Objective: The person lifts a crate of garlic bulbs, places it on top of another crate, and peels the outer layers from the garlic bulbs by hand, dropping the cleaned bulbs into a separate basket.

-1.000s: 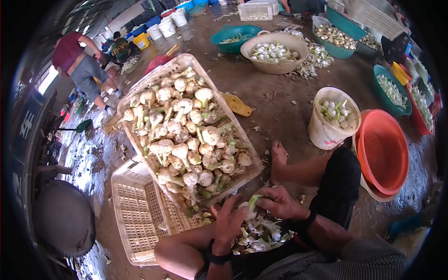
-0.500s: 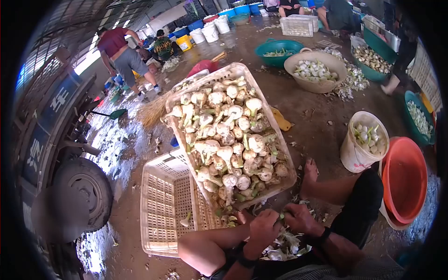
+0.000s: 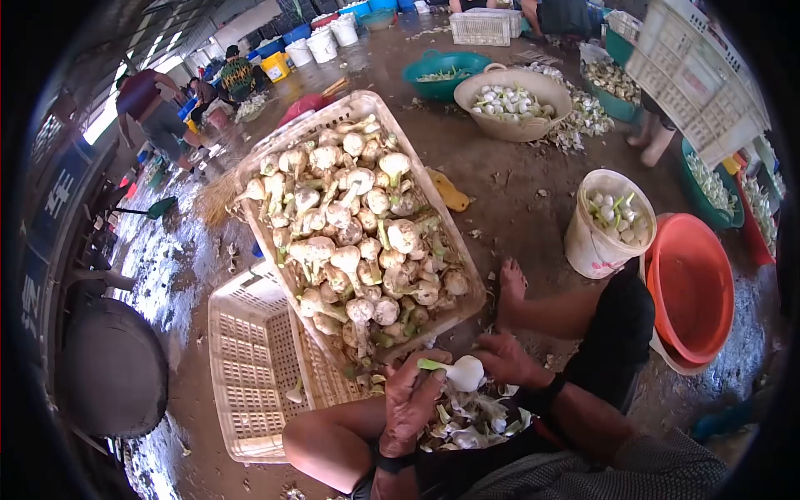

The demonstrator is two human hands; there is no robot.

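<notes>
My left hand (image 3: 410,402) is closed around the green stem of a garlic bulb (image 3: 465,373), which looks white and smooth. Close against the bulb's right side is my right hand (image 3: 508,360), its fingers curled; what they hold, if anything, is hidden. Below both hands, loose garlic skins (image 3: 473,425) lie between my legs. In front of me, a slanted plastic crate (image 3: 468,275) is heaped with unpeeled, soil-stained garlic (image 3: 346,237) on short stems.
Under the full crate is another crate (image 3: 242,375) with one bulb inside. To the right stand a white bucket (image 3: 593,242) of peeled garlic and a red basin (image 3: 692,292). Farther off are a beige basin (image 3: 533,129) and a green basin (image 3: 417,75). A person (image 3: 154,108) bends at left.
The view has shifted right. My hands have drawn apart, and a white garlic bulb now shows between them. At the right, a white crate has come into view, raised up.
</notes>
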